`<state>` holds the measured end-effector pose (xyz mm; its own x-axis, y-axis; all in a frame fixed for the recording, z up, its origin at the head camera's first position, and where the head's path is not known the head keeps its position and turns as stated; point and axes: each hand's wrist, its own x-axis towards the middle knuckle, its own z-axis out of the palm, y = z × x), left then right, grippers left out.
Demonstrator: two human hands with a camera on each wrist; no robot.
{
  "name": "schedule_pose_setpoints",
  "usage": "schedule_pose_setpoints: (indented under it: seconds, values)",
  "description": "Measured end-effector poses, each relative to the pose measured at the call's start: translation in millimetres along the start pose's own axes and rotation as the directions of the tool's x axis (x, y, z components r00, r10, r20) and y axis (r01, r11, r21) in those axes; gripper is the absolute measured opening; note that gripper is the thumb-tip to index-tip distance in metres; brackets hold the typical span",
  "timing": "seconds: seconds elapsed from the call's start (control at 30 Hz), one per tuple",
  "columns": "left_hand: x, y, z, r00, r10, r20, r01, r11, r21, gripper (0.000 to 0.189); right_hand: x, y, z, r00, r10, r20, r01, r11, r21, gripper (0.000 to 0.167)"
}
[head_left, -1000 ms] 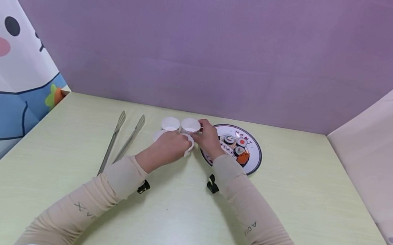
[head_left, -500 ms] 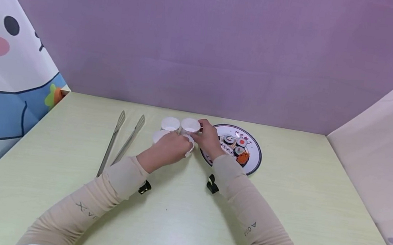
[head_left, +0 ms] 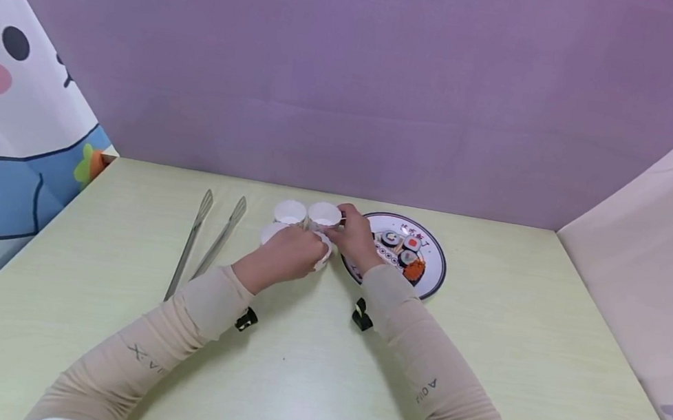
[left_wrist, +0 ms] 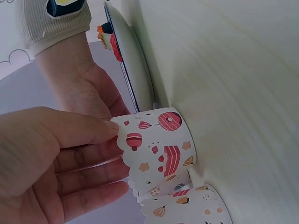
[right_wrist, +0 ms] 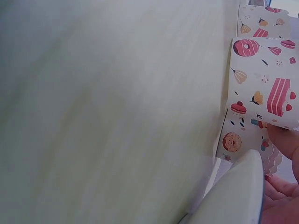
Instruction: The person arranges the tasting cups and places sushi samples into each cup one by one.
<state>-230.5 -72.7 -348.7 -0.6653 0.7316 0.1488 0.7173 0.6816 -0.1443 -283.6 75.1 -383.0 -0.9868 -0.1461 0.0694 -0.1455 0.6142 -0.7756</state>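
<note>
Several white paper baking cups with scalloped rims stand clustered at the table's back middle. My left hand [head_left: 290,257] pinches the rim of the front right baking cup [left_wrist: 156,144], thumb outside; its print shows pink cakes and doughnuts. The right hand [head_left: 359,240] grips the back right baking cup [head_left: 325,214] from its right side, thumb and fingers at the wall. In the right wrist view this baking cup [right_wrist: 238,140] stands behind the front one. A back left baking cup [head_left: 290,213] is alongside. The front left baking cup [head_left: 271,232] is partly hidden by my left hand.
An oval sushi-print plate [head_left: 438,263] lies right of the cups, partly under the right wrist. Long metal tongs [head_left: 186,259] lie to the left, their lower end hidden by the left sleeve. A purple wall [head_left: 349,100] closes off the table's back edge.
The head view has shifted very slightly. Both hands keep their places on the baking cups; the front right cup's rim has moved only a little under the left fingers.
</note>
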Motion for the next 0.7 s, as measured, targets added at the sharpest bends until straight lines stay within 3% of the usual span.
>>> schedule_pose_setpoints:
  seconds: [0.1,0.33,0.53,0.7]
  values:
    - [0.4,-0.8,0.2,1.0,0.002,0.007,-0.002,1.0,-0.019,0.01,-0.1,0.3,-0.3,1.0,0.005,0.004,-0.005,1.0,-0.005,0.045]
    - [-1.5,-4.9,-2.4,0.999,0.011,-0.04,-0.014,0.997,-0.078,0.015,0.9,1.4,-0.7,1.0,0.006,0.007,-0.006,1.0,0.003,0.047]
    - [3.1,-16.1,-13.9,0.996,-0.09,0.014,0.091,0.988,-0.124,0.014,0.6,-0.7,-1.4,1.0,0.008,0.007,-0.008,1.0,-0.028,0.051]
    - [7.6,-28.3,-16.2,0.986,-0.161,0.041,0.164,0.981,-0.102,0.007,-0.5,-2.8,-1.9,0.999,0.043,0.024,-0.041,0.997,-0.062,0.061]
